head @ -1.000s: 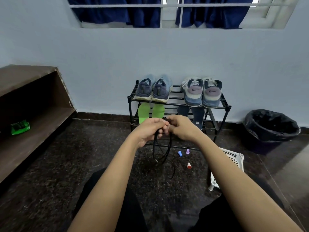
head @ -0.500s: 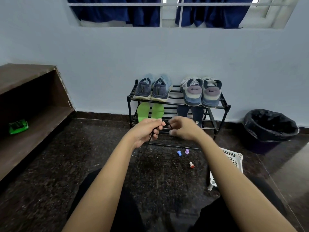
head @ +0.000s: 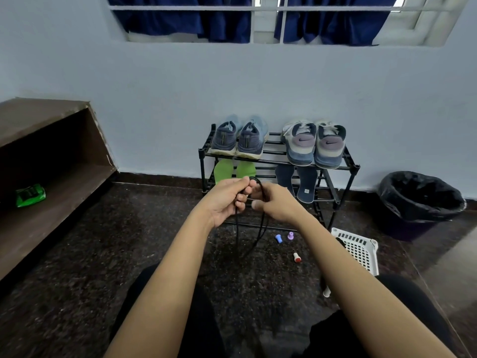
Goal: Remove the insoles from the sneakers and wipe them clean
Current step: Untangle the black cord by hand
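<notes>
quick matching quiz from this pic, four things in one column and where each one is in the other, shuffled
Things
1. green insoles
2. black cord
3. green packet
4. white basket

Places
a. on the floor, right of the rack
b. on the brown shelf at far left
c. gripped by the left hand and the right hand
d. on the rack, one tier below the top

Pairs: 1-d, 2-c, 3-b, 4-a

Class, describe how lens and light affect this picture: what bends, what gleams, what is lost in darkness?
Head view: the wide lens stretches the forearms toward the lower corners; daylight gleams on the floor; the bin and wooden shelf sink into shadow.
</notes>
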The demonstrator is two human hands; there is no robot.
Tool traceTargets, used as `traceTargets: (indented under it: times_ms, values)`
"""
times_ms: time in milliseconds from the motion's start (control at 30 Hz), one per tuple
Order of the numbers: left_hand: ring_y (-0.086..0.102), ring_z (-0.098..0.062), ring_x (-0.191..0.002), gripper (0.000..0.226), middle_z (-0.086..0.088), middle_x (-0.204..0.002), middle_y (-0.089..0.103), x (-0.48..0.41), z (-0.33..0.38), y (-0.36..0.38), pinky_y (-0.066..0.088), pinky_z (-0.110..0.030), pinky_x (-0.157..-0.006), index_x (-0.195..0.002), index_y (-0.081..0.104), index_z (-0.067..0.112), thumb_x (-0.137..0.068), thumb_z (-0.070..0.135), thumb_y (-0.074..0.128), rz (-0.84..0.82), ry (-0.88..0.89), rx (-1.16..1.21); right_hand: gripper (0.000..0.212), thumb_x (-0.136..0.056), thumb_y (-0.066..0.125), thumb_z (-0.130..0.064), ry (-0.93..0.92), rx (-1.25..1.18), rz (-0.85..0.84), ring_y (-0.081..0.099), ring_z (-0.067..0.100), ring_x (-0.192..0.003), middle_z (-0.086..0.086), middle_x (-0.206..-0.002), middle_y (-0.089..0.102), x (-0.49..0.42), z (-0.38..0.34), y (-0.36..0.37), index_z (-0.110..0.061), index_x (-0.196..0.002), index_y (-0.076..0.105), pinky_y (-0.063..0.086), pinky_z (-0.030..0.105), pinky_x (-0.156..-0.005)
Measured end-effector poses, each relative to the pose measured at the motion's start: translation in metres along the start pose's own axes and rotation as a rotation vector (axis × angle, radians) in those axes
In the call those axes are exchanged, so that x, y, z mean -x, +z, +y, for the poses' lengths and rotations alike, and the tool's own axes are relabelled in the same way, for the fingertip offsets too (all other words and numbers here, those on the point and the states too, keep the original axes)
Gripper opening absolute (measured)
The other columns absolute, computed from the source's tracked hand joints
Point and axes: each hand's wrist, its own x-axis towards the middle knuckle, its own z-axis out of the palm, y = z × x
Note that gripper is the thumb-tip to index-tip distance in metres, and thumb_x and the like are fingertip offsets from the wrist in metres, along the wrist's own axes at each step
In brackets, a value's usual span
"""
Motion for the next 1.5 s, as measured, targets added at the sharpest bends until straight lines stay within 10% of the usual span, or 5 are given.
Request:
traceTargets:
  times_ms: [200,433,733,1133,1500]
  values:
    - [0.037,0.001,-0.045,0.025,0.008,-0.064,0.050,0.000,0.000,0.004,0.030,-0.009,-0.042,-0.092,0.064,0.010,-0.104,0.025,0.048,-0.039,-0.017,0.015,0.016,-0.094,0.049,-0.004,-0.201,0.001,0.171,0.061,0.004,-0.072,0.000,-0.088,0.066,0.006,-0.016,-0.005,-0.011,-0.100,0.062,0.042,0.009,-0.068]
    - [0.038,0.001,-0.044,0.019,0.007,-0.064,0.051,-0.001,0.000,0.007,0.032,-0.010,-0.042,-0.095,0.061,0.008,-0.103,0.020,0.049,0.039,0.032,0.147,0.016,-0.089,0.052,-0.011,0.115,0.278,-0.067,0.060,0.024,-0.087,0.010,-0.097,0.065,0.004,0.011,0.004,-0.008,-0.102,0.062,0.047,0.028,-0.076]
    - [0.034,0.000,-0.046,0.023,0.006,-0.069,0.051,0.001,-0.006,0.021,0.025,-0.010,-0.040,-0.095,0.062,0.010,-0.104,0.020,0.044,-0.125,-0.005,0.110,0.016,-0.088,0.049,0.001,-0.064,0.057,0.174,0.052,0.016,-0.073,0.003,-0.081,0.059,0.003,-0.003,-0.003,-0.009,-0.090,0.061,0.034,0.020,-0.057]
    - [0.034,0.000,-0.046,0.026,0.005,-0.070,0.052,-0.006,-0.007,0.027,0.026,-0.011,-0.039,-0.097,0.060,0.009,-0.105,0.025,0.040,-0.143,0.013,0.220,0.022,-0.087,0.051,0.001,-0.134,-0.239,0.173,0.056,0.005,-0.073,-0.006,-0.074,0.063,0.002,-0.002,-0.012,-0.018,-0.085,0.062,0.046,0.022,-0.073]
    - [0.050,-0.003,-0.059,0.029,0.000,-0.081,0.063,-0.014,-0.005,0.022,0.039,-0.013,-0.049,-0.101,0.062,0.006,-0.106,0.020,0.037,-0.014,0.166,0.244,0.023,-0.094,0.043,0.008,0.129,-0.526,-0.272,0.061,0.017,-0.068,0.011,-0.078,0.063,0.006,0.004,-0.006,-0.003,-0.085,0.060,0.054,0.023,-0.069]
